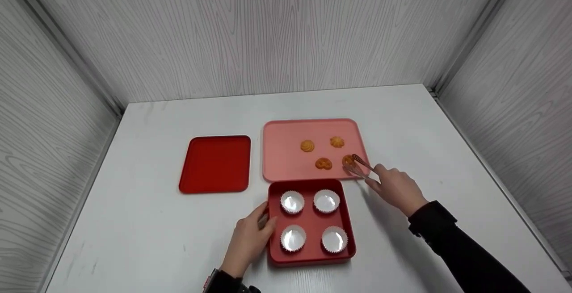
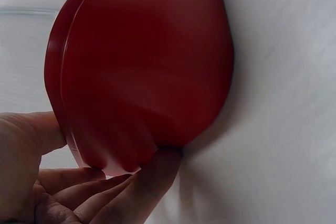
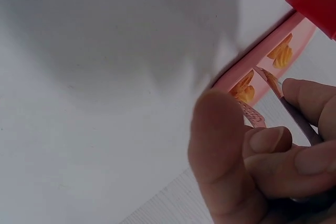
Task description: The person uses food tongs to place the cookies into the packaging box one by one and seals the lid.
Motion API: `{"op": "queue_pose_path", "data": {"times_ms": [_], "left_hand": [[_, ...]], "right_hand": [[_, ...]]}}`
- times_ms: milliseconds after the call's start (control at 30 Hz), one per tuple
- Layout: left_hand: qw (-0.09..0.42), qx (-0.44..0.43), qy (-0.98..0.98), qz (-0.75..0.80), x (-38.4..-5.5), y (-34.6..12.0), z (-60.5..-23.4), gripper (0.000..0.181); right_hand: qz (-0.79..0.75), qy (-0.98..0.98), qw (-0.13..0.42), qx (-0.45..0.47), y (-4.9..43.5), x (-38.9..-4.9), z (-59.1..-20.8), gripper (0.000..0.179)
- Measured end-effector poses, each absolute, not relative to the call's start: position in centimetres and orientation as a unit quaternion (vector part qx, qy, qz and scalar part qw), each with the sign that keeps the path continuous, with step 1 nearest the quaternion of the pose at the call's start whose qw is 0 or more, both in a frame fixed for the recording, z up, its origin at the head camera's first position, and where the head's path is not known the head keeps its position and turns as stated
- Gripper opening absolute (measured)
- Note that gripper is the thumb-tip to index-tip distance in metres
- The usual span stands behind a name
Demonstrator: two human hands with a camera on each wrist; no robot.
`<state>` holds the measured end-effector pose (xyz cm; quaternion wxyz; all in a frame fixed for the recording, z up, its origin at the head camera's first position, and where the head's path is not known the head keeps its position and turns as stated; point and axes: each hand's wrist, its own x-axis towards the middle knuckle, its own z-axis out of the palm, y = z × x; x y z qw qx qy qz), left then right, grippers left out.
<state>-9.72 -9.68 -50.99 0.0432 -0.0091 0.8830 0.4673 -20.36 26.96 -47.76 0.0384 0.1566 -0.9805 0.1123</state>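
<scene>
In the head view my right hand holds small tongs, their ends apart on either side of a pretzel-shaped cookie on the pink tray. Whether the ends touch that cookie I cannot tell. Beside it lie another pretzel-shaped cookie, a swirl cookie and a flower-shaped cookie. My left hand grips the left wall of a deep red box, thumb at the rim. Several white paper cups stand inside. In the left wrist view, fingers press the box's side.
A flat, square red tray lies left of the pink tray on the white table. The box's far edge adjoins the pink tray's near edge. Grey wood-grain panels enclose the back and both sides.
</scene>
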Motion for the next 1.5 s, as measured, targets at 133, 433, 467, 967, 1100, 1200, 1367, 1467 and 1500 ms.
{"op": "queue_pose_path", "data": {"times_ms": [133,433,467,967,1100,1200,1367,1467,1500], "left_hand": [[0.043,-0.013,0.884,0.465,-9.7,-9.7,-50.9,0.054],[0.041,-0.012,0.882,0.47,-9.7,-9.6,-51.1,0.053],[0.041,-0.012,0.882,0.47,-9.7,-9.6,-51.1,0.053],[0.039,-0.017,0.884,0.466,-9.7,-9.6,-51.2,0.052],[0.034,-0.018,0.885,0.464,-9.6,-9.6,-51.2,0.051],[0.036,-0.017,0.884,0.465,-9.6,-9.6,-51.1,0.052],[0.041,-0.016,0.884,0.465,-9.7,-9.6,-51.0,0.053],[0.039,-0.015,0.885,0.463,-9.6,-9.6,-51.1,0.052],[0.038,-0.015,0.886,0.462,-9.6,-9.6,-51.1,0.051]], "right_hand": [[0.12,-0.981,0.039,0.144,26.8,-20.7,-47.7,0.033],[0.131,-0.984,0.025,0.116,26.1,-20.4,-47.7,0.039],[0.133,-0.984,0.018,0.113,26.0,-20.4,-47.7,0.039],[0.183,-0.977,-0.082,0.076,25.3,-21.8,-47.1,0.039],[0.192,-0.974,-0.099,0.065,24.8,-22.2,-47.0,0.035],[0.182,-0.976,-0.096,0.07,24.6,-22.5,-47.2,0.034],[0.153,-0.982,-0.065,0.086,24.8,-22.5,-47.7,0.033],[0.145,-0.984,-0.049,0.093,24.9,-22.3,-47.7,0.031],[0.144,-0.984,-0.045,0.096,24.9,-22.3,-47.7,0.031]]}}
